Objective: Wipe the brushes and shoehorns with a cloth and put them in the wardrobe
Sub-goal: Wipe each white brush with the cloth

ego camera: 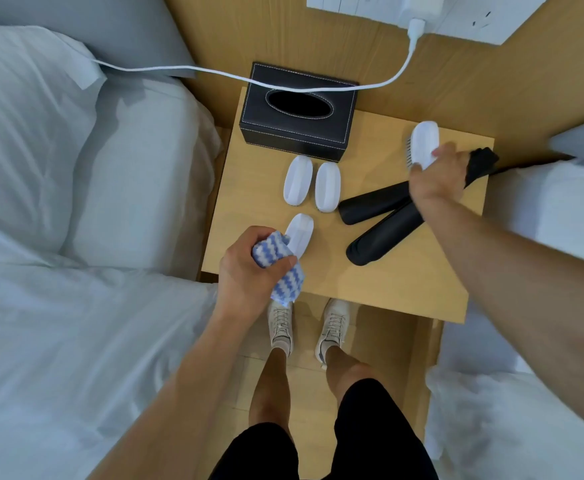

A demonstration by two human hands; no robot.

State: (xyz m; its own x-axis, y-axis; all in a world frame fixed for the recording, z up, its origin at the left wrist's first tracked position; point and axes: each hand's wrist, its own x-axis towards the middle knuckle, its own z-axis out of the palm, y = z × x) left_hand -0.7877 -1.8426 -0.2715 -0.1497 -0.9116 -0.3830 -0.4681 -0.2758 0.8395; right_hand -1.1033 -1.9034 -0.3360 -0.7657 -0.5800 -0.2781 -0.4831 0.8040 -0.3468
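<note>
The person stands at a small light-wood counter [404, 271] wedged between two white-sheeted beds, looking straight down at it. The left hand [249, 268] is curled round a bunched blue-and-white wavy-striped cloth [283, 271], one end of which hangs past the counter's near edge; it sits right against a white plastic oval brush [301, 235] lying near the front of the counter. The right hand [436, 178] grips another white plastic brush with pale bristles [422, 140], held tilted above the far right corner, bristles facing left. Two more white oval brushes [295, 183] [328, 187] lie side by side, backs up, just in front of a black stitched-leather tissue box [297, 133] at the back of the counter. Two long black plastic shoehorns [384, 237] lie crossed on the right side, their narrow ends hidden under the right hand and wrist. A white charging cable [214, 72] runs from a wall socket panel [352, 5] across the top of the tissue box towards the left bed. Below the counter edge show the person's pale lace-up trainers [332, 323] on the wooden floor.
</note>
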